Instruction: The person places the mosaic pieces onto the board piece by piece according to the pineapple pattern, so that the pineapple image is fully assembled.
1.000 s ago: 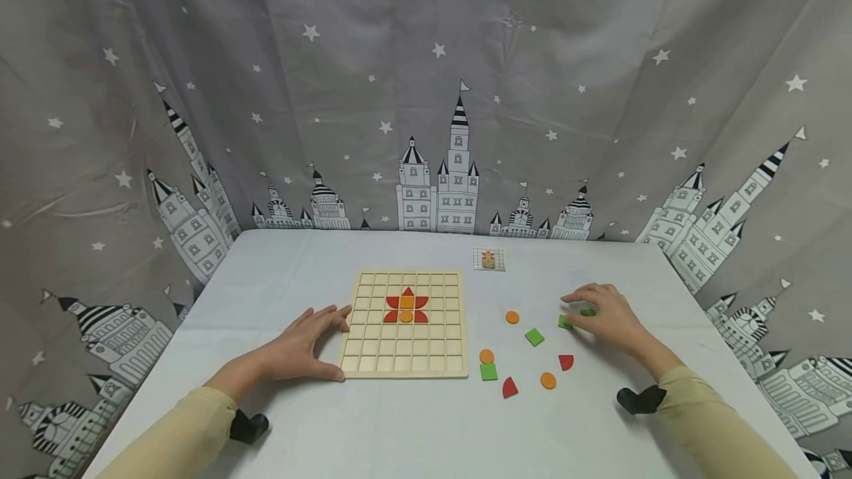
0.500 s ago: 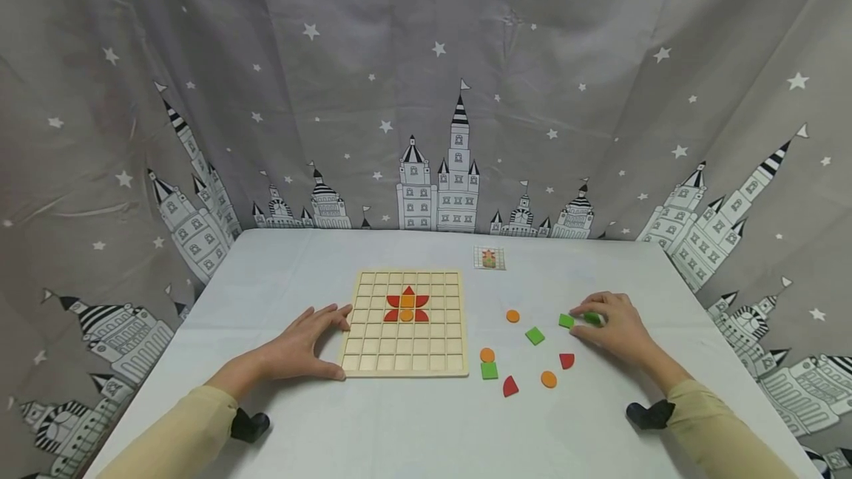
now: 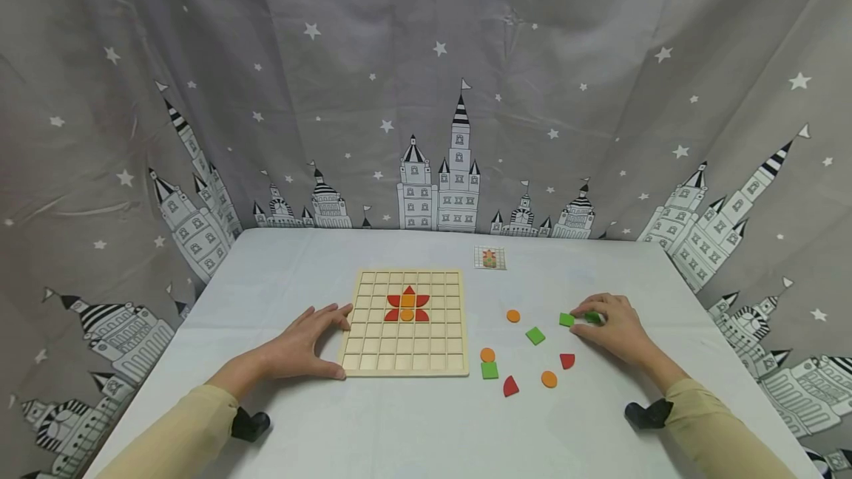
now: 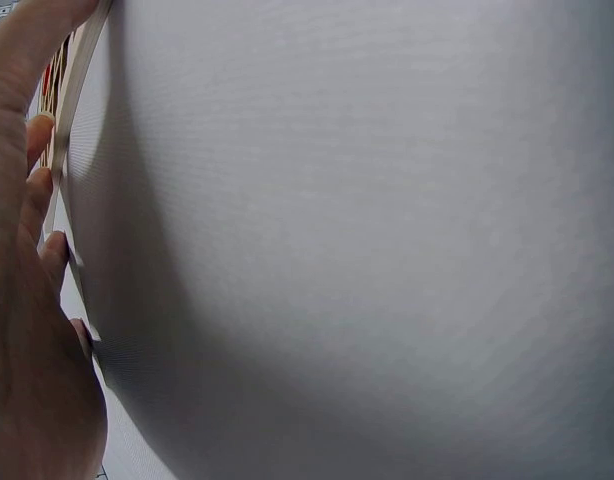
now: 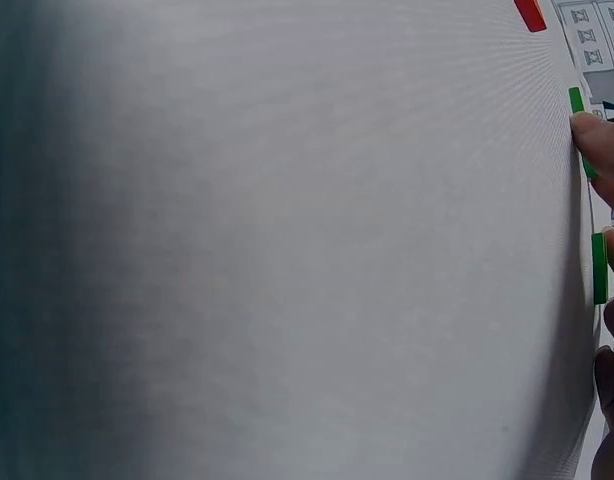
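My left hand rests at the left edge of a pale wooden grid board, fingers spread against its side and thumb at the near corner. Red pieces, an orange square and an orange circle form a flower-like figure on the board. On the right, my right hand is low over the table, index finger and thumb bent beside a green square tile. A second green tile lies partly hidden under that hand. In the right wrist view the thumb overlaps a green tile; whether it is pinched is unclear.
Between board and right hand lie green squares, orange circles and red quarter-circles. A small pattern card lies behind them. A grey castle-print curtain hangs behind the white table.
My right hand has shifted slightly right, bringing its fingertips to the right side of the green square tile, and stayed there. The left hand and board have not moved.
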The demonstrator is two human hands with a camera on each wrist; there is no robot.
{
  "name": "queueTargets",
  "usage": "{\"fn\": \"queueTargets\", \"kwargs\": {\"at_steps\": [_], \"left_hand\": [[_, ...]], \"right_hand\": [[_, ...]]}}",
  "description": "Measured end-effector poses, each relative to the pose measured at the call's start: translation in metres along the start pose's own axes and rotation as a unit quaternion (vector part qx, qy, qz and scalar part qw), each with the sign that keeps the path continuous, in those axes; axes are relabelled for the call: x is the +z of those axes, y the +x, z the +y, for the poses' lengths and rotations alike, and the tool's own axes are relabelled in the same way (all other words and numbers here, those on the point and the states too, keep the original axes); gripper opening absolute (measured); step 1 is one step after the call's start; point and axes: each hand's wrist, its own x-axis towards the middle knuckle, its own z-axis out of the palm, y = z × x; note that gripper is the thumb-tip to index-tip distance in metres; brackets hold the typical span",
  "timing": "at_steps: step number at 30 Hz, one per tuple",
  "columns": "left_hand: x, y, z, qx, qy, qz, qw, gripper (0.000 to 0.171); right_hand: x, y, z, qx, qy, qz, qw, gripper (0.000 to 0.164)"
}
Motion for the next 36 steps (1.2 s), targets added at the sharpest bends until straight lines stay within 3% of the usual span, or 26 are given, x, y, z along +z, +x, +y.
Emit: {"fn": "queueTargets", "kwargs": {"at_steps": [11, 28, 36], "left_hand": [[0.000, 0.000, 0.000, -0.005, 0.006, 0.000, 1.0000, 0.077], [0.000, 0.000, 0.001, -0.005, 0.005, -0.002, 1.0000, 0.076], [-0.002, 0.001, 0.002, -0.009, 0.004, -0.004, 0.9999, 0.077]], "right_hand": [[0.002, 0.000, 0.001, 0.002, 0.014, 0.007, 1.000, 0.025], [0.004, 0.005, -0.004, -0.041, -0.018, 0.029, 0.999, 0.016], [0.007, 0.018, -0.029, -0.076, 0.004, 0.038, 0.996, 0.017]]}}
